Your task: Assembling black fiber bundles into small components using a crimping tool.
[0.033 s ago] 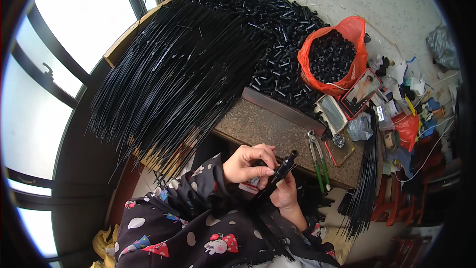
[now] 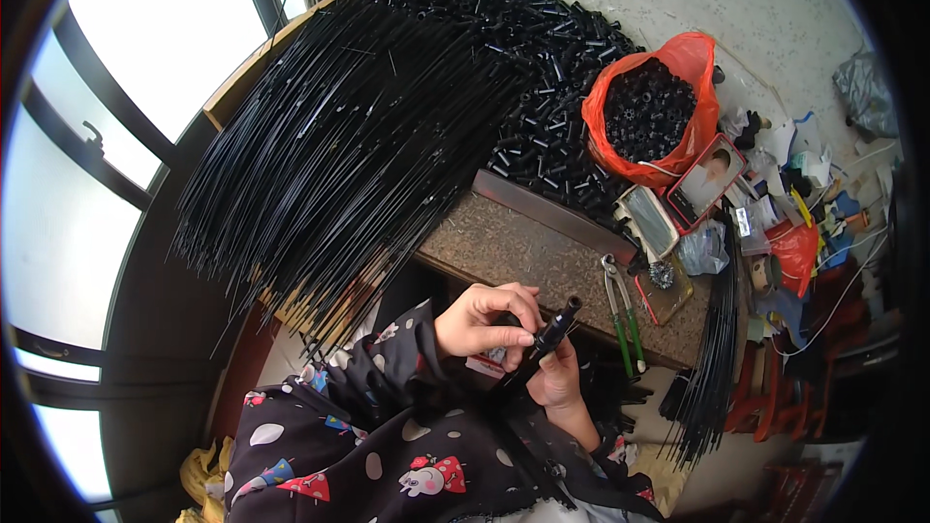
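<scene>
In front of my body I hold a slim black tube (image 2: 556,329), tilted with its open, narrower end up and to the right. My right hand (image 2: 556,383) is closed round its lower part, thumb along the side. From the left, my left hand (image 2: 492,322) pinches at the tube's side with thumb and forefinger; whether a small piece sits between those fingertips cannot be made out. Below the hands, the tube's lower end blends into my dark patterned sleeves and clothing. Thin dark strands show beside the tube near my right thumb.
Long thin black rods (image 2: 339,155) cover the left of the table (image 2: 523,242). Behind lie many short black tubes (image 2: 552,68), held back by a metal bar (image 2: 552,213). At right are a red bag (image 2: 702,68) of small black parts, a phone (image 2: 705,184), green-handled pliers (image 2: 623,315) and more rods (image 2: 715,358).
The picture on the phone screen differs. The tube's upper end has dipped very slightly; my hands keep nearly the same place and grip.
</scene>
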Available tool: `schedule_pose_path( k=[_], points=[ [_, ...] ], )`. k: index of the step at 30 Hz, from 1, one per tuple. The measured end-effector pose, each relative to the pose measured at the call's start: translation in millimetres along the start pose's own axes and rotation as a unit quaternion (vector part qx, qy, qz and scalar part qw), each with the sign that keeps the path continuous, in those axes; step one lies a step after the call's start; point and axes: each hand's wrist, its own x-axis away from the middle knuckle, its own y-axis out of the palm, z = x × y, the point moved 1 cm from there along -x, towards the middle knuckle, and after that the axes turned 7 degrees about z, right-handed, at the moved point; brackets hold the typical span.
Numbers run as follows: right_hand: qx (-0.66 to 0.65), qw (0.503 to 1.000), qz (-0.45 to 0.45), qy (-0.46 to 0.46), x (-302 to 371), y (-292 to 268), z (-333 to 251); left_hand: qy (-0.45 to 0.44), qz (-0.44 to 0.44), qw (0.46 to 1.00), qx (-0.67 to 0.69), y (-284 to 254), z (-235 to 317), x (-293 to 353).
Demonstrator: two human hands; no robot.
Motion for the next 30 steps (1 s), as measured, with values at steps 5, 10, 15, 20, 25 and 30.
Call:
schedule_pose_path(
  k=[5,10,15,20,25,30],
  points=[
    [0.0,0.997,-0.079,0.013,-1.0,0.3,1.3,-0.006,-0.036,0.997,0.074,-2.5,2.9,-3.7],
    [0.075,0.975,-0.203,0.058,9.8,5.9,-4.3,0.037,-0.163,0.974,0.152,8.1,18.4,-9.7],
    [0.041,0.992,0.074,-0.095,0.9,0.1,-2.7,-0.149,-0.004,0.972,0.183,8.5,-4.2,-4.9],
    [0.236,0.902,0.207,-0.297,-8.8,24.8,-10.9,-0.016,-0.018,0.998,-0.062,15.5,12.8,-16.4],
    [0.365,0.874,0.137,-0.289,-1.6,37.3,-24.5,0.027,0.035,0.98,-0.194,14.7,34.8,-26.4],
    [0.202,0.972,0.042,-0.116,-7.9,16.3,-29.2,-0.035,-0.079,0.996,-0.038,1.1,29.9,-24.1]
  ],
)
